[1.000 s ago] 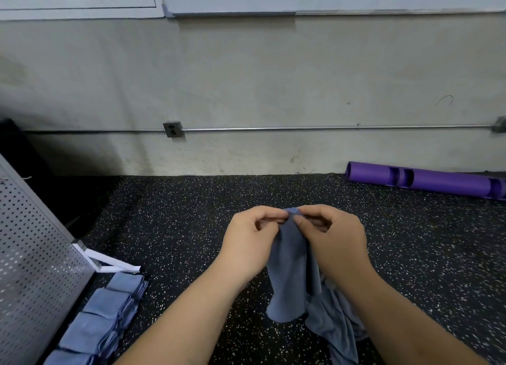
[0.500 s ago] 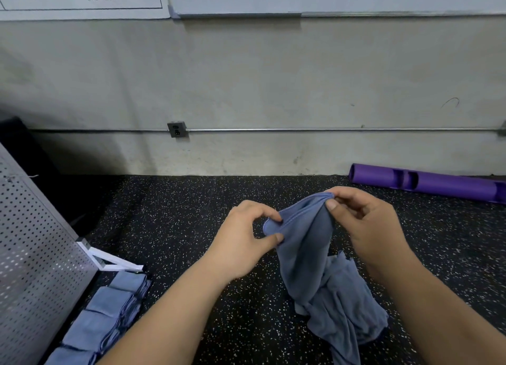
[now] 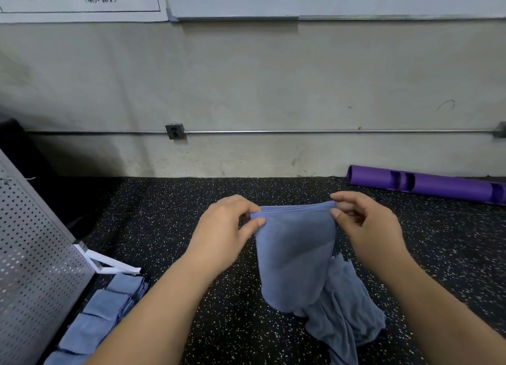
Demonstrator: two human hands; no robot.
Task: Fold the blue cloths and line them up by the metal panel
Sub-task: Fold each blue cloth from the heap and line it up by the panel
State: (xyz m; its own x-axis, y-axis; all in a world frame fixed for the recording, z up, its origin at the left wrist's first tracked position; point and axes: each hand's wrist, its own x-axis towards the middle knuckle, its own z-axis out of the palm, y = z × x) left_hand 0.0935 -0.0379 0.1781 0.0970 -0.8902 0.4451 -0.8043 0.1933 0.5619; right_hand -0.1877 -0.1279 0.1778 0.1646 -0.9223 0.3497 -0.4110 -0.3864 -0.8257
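Observation:
A blue cloth (image 3: 294, 257) hangs in front of me above the speckled floor, its top edge stretched level. My left hand (image 3: 224, 233) pinches the left top corner and my right hand (image 3: 367, 227) pinches the right one. Beneath it a heap of loose blue cloths (image 3: 347, 315) lies crumpled on the floor. At the lower left a row of folded blue cloths (image 3: 104, 312) lies along the foot of the perforated metal panel (image 3: 30, 255).
A white bracket (image 3: 109, 263) props the panel at its base. A purple roller (image 3: 427, 183) lies against the wall at the right. A conduit with a socket box (image 3: 175, 131) runs along the wall. The floor (image 3: 164, 222) is black speckled rubber.
My hands have moved apart, spreading the bunched cloth so its top edge is now stretched flat between them.

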